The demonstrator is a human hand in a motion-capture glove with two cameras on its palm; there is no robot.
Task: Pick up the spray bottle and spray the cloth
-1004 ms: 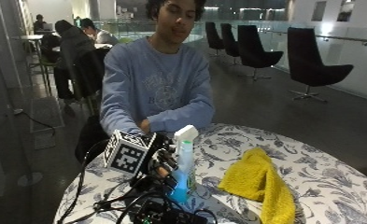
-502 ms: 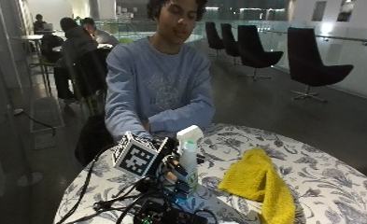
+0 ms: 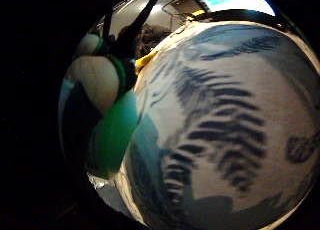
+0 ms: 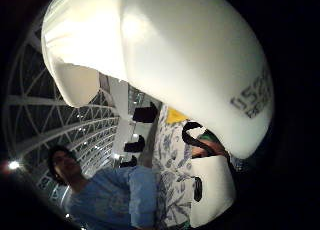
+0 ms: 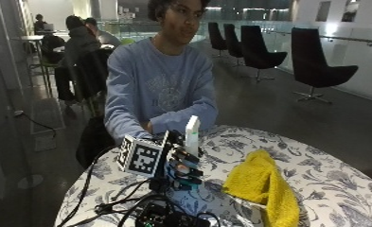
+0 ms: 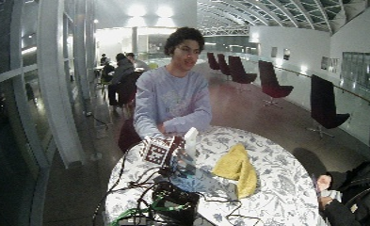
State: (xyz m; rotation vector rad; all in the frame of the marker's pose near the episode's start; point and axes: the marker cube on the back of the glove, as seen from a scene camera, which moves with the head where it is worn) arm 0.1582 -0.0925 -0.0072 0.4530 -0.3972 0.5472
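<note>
My right hand (image 5: pixel 181 166) curls round the spray bottle (image 5: pixel 191 130) at centre frame. The cloth (image 5: pixel 261 182) lies lower right, apart; spraying from here could wet the table (image 5: pixel 337 175) instead.

Round table with blue-and-white floral tablecloth (image 5: pixel 337 179).
- Near-left edge: black electronics box with tangled cables (image 5: pixel 166 218); blocks low passage there.
- Left of centre: gloved right hand (image 5: pixel 184 166), fingers curled round the upright white spray bottle (image 5: pixel 191 131), takes up that space.
- Right of the bottle: crumpled yellow terry cloth (image 5: pixel 261 185), running toward the near edge; a strip of bare tablecloth separates it from the hand.
- Far and right of the cloth: open tablecloth.
- Far-left edge: the seated person's blue-sleeved forearm (image 5: pixel 173 119) lies just behind the bottle.
</note>
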